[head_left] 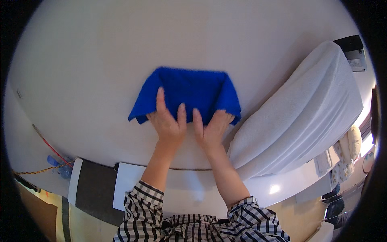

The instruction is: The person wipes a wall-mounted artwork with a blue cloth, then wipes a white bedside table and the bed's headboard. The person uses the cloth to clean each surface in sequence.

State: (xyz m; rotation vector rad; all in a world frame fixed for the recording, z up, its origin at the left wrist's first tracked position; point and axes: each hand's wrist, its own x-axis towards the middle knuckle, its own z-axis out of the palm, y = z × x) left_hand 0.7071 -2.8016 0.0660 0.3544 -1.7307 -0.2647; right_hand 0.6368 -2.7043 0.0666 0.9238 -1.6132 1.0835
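A blue cloth point(193, 84) is held up in front of me, near a large pale surface, with its side edges folded forward. My left hand point(169, 121) grips its lower left part; the thumb and one finger lie over the cloth, and the other fingers are hidden behind it. At the lower right, my right hand point(213, 127) holds the cloth, with its thumb on the near side and some fingers covered by the fabric. The hands are close together but apart.
A white cloth cover point(290, 121) drapes over a bulky object at right, beside a dark and grey device point(355, 57). Below lie a white ledge point(193, 193) and a dark grey panel point(95, 187). A twisted cord point(45, 171) and a red stick point(53, 146) are at left.
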